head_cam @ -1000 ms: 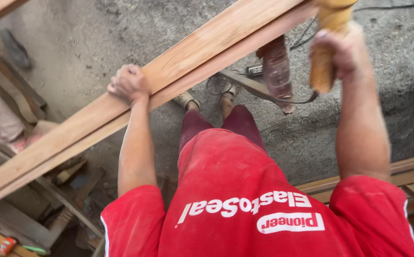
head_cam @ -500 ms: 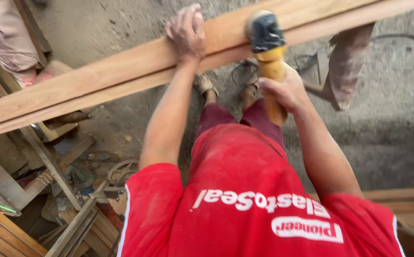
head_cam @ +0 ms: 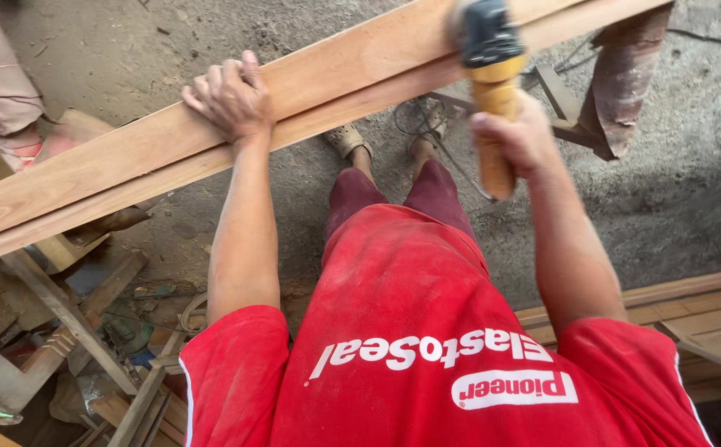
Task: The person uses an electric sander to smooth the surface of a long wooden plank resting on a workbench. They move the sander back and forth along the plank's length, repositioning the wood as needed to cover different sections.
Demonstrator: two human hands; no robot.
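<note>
**Grinder on the plank**

Your right hand (head_cam: 519, 136) is wrapped around the yellow handle of the grinder (head_cam: 489, 79), whose black head sits on the long plank (head_cam: 120, 170). The plank runs slantwise across the view above the concrete floor (head_cam: 692, 165). Your left hand (head_cam: 229, 95) lies flat on it, fingers spread over its far edge.

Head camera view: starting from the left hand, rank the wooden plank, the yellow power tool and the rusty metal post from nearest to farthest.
From the left hand:
1. Wooden plank: right under the palm, touching it.
2. Yellow power tool: to the right along the plank, held in the right hand.
3. Rusty metal post: farthest, at the upper right beyond the tool.
</note>
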